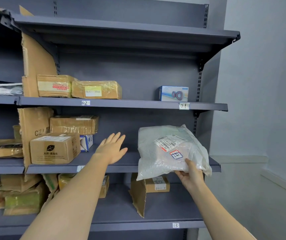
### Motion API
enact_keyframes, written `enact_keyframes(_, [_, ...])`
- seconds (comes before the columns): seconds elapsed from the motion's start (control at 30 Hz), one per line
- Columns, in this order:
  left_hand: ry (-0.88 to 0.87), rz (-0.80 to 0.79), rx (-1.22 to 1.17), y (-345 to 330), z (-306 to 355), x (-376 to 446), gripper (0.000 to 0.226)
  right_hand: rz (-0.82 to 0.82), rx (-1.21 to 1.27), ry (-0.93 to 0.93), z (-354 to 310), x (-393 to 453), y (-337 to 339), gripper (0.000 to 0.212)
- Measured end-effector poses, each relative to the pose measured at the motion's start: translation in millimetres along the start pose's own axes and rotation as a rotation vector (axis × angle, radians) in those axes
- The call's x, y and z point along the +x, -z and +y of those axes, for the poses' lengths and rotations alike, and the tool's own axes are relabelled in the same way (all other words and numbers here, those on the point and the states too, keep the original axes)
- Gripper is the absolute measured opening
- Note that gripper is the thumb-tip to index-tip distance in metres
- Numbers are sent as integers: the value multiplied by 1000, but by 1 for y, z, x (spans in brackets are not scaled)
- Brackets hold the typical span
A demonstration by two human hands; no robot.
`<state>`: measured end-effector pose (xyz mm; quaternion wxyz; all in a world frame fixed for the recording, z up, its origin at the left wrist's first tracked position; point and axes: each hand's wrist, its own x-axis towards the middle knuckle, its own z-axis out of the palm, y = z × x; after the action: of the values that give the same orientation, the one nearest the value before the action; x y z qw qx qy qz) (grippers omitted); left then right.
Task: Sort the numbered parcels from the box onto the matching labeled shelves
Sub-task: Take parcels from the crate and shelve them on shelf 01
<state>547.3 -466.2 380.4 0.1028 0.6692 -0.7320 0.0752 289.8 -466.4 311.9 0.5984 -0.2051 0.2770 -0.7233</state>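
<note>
A white plastic mailer parcel (170, 149) with a shipping label and a handwritten number sticker leans over the right end of the middle shelf (132, 166). My right hand (190, 175) grips the mailer's lower edge, thumb on its front. My left hand (112, 148) is stretched out flat, fingers straight, over the bare part of the same shelf, holding nothing. The upper shelf's front edge carries the tags "02" (85, 103) and "01" (184, 106); the bottom shelf shows "13" (175, 225). The middle shelf's tag is mostly hidden behind my left forearm.
Taped cardboard boxes (96, 90) and a small blue box (173, 93) sit on the upper shelf. A leaf-printed carton (54, 149) with boxes behind it fills the middle shelf's left. Torn cardboard dividers (138, 194) and small boxes stand below. A grey wall lies to the right.
</note>
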Motion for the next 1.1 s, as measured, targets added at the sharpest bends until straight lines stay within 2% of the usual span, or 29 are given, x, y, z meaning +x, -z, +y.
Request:
enact_keyframes(0.53, [-142, -38, 5, -56, 5, 103, 60, 79, -33, 27, 30, 97, 2, 42])
enact_keyframes(0.7, [-108, -80, -32, -68, 12, 125, 60, 125, -34, -30, 23, 128, 5, 41])
enact_keyframes(0.97, [-59, -96, -38, -78, 18, 150, 59, 107, -37, -93, 23, 171, 2, 43])
enact_keyframes(1.1, [-62, -116, -29, -86, 21, 154, 60, 173, -94, -172, 21, 185, 2, 47])
